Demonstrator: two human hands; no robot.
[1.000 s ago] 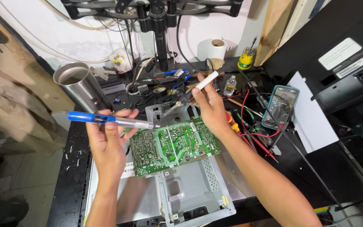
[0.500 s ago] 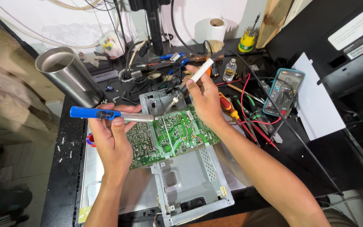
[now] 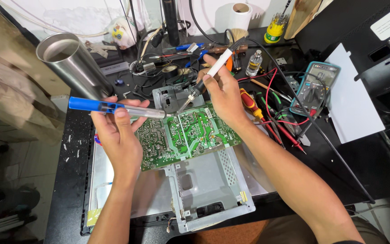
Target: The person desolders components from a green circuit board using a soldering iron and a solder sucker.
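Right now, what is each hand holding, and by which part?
The left hand grips a blue-handled pump tool around its middle. The right hand holds a white soldering iron by its handle, like a pen.

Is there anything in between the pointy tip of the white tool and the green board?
Nothing visible is in the way. The right hand holds the white soldering iron tilted down, its tip just above the far edge of the green circuit board. The left hand holds the blue desoldering pump off to the side, its nozzle beside the tip, not under it.
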